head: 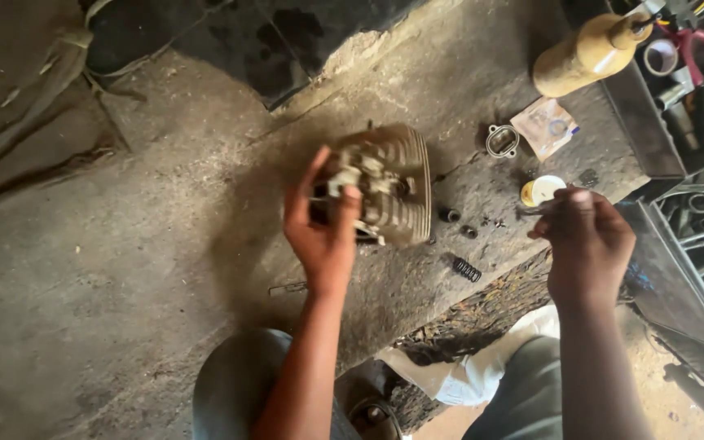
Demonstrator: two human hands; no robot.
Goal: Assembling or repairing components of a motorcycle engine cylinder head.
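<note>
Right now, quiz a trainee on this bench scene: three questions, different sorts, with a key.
1. True or false: the left hand grips the finned engine part.
2. Which lies nearest the bench's front edge? A) spring B) gasket C) packet
3. Fill in: the right hand holds a thin tool over the small round ____.

Key: 1 true; 2 A; 3 tin.
</note>
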